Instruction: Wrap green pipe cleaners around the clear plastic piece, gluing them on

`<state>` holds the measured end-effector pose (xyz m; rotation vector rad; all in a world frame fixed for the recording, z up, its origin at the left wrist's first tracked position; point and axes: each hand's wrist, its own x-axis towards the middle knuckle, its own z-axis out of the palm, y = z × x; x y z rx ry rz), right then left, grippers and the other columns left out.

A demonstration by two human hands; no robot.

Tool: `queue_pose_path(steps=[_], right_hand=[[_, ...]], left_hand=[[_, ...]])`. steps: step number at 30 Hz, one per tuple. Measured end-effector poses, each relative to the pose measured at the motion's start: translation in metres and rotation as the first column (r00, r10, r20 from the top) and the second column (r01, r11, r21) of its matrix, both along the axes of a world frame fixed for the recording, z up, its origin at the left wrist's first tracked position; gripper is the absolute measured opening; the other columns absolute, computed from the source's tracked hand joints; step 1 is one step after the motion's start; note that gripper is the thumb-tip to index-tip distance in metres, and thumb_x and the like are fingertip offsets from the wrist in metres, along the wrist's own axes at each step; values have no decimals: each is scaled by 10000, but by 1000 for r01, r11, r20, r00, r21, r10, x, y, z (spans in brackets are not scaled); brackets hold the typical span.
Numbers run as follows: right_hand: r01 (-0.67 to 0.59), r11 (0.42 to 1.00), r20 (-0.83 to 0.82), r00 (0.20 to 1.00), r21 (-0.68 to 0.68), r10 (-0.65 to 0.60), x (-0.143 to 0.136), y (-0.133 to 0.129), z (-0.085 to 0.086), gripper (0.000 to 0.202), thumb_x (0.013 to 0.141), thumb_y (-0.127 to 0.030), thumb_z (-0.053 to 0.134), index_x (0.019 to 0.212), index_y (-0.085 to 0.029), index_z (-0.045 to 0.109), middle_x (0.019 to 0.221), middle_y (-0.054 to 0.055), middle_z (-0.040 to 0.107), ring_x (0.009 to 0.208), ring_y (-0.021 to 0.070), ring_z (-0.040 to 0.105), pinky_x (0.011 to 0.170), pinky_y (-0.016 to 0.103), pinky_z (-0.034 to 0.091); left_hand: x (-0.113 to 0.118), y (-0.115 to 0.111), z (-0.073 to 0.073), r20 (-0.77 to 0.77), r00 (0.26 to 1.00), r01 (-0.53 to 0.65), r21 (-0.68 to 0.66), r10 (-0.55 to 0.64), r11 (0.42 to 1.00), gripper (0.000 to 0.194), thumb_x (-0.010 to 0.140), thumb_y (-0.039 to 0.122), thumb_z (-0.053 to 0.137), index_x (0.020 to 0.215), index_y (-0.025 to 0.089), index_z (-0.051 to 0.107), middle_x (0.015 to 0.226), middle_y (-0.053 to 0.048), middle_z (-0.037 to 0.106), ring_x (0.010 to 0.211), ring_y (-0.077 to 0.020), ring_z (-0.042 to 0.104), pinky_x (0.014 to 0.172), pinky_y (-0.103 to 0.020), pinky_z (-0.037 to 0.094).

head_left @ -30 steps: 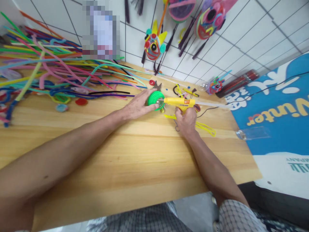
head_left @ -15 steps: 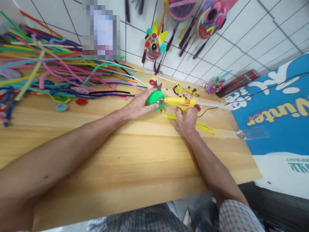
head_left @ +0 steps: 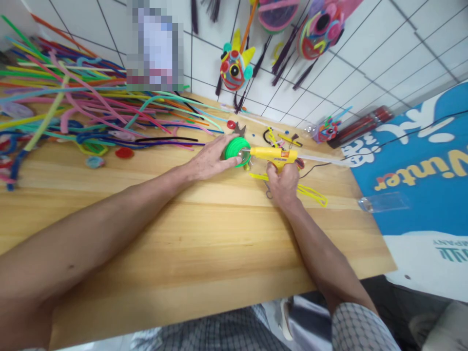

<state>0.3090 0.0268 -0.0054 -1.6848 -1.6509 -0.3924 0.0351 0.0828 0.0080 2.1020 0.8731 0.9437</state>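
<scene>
My left hand [head_left: 213,158] is closed around a clear ball wrapped in green pipe cleaner [head_left: 237,146], its thumb on the bare, see-through part. In my right hand [head_left: 284,181] is a yellow hot glue gun [head_left: 274,154], with a long translucent glue stick [head_left: 321,159] sticking out of its back. The gun's metal tip points left and meets the ball's near right side; whether it touches cannot be made out. Just behind the ball lie pliers [head_left: 240,129], partly hidden. Yellow pipe cleaners [head_left: 312,194] and scissors [head_left: 269,193], mostly covered, lie by my right hand.
Many coloured pipe cleaners [head_left: 98,107] are heaped at the left of the wooden table [head_left: 175,253]. Decorated tasselled heads [head_left: 236,68] hang before the tiled wall. A small decorated head [head_left: 325,130] and a dark red cylinder [head_left: 361,126] stand back right. A cord crosses the blue banner [head_left: 420,195].
Both hands, the ball and the glue gun hold almost the same place. The view has shifted very slightly. Below the table edge, the shapes near the floor look different.
</scene>
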Motion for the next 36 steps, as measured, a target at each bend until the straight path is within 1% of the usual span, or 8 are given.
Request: queue_pose_path(steps=[3, 6, 13, 17, 20, 25, 29, 36], right_hand=[[2, 1000, -3, 1000, 17, -2, 0, 1, -1, 142, 870, -396, 558, 810, -289, 485, 775, 51, 587, 808, 282, 620, 791, 462, 575], [6, 1000, -18, 1000, 18, -6, 0, 1, -2, 151, 871, -393, 569, 807, -290, 479, 773, 47, 582, 813, 281, 618, 798, 458, 567], [20, 1000, -37, 999, -12, -20, -1, 0, -1, 142, 874, -380, 581, 819, -282, 494, 807, 62, 598, 843, 296, 630, 816, 468, 558], [3, 998, -43, 999, -64, -6, 0, 0, 0, 129, 868, -353, 616, 846, -268, 522, 844, 70, 607, 899, 307, 644, 843, 478, 571], [3, 998, -55, 998, -65, -7, 1, -1, 0, 114, 870, -341, 613, 845, -266, 532, 840, 65, 613, 907, 303, 646, 850, 475, 578], [5, 998, -73, 997, -66, -10, 0, -1, 1, 103, 890, -341, 590, 843, -258, 553, 849, 74, 637, 898, 299, 645, 867, 481, 578], [14, 998, -53, 998, -61, -17, 0, -1, 0, 104, 894, -343, 599, 857, -251, 568, 873, 88, 651, 911, 310, 662, 860, 482, 574], [3, 999, -7, 1000, -34, -4, 2, -1, -3, 113, 896, -359, 597, 854, -257, 575, 849, 85, 650, 886, 302, 655, 830, 466, 577]], left_hand=[[0, -1, 2, -8, 1000, 0, 2, 0, 1000, 784, 979, 661, 638, 1591, 181, 548, 1557, -177, 653, 1457, -383, 612, 1282, -569, 462], [0, -2, 3, 0, 1000, 0, -3, 0, 1000, 788, 978, 677, 636, 1578, 173, 558, 1554, -189, 654, 1453, -392, 615, 1281, -576, 461], [0, -1, 1, 9, 1000, 2, -4, -2, 1000, 764, 979, 714, 638, 1572, 238, 570, 1575, -162, 655, 1464, -389, 611, 1287, -585, 462], [0, 0, 1, 4, 1000, 4, 6, -4, 1000, 798, 981, 710, 637, 1586, 196, 557, 1579, -171, 648, 1474, -383, 606, 1294, -564, 456], [0, 0, 0, 2, 1000, 5, 16, -6, 1000, 800, 985, 680, 642, 1591, 166, 550, 1566, -183, 651, 1458, -376, 617, 1283, -548, 468], [0, 0, 0, 9, 1000, 5, 11, -5, 1000, 780, 985, 668, 660, 1581, 175, 563, 1558, -170, 661, 1449, -365, 626, 1283, -524, 475], [0, 1, -1, 26, 1000, 6, 11, -6, 1000, 772, 975, 673, 677, 1571, 194, 570, 1555, -164, 662, 1452, -366, 624, 1284, -530, 471], [0, 1, -1, -15, 1000, 7, 16, -7, 1000, 786, 994, 636, 646, 1605, 156, 528, 1575, -186, 640, 1467, -374, 608, 1284, -546, 461]])
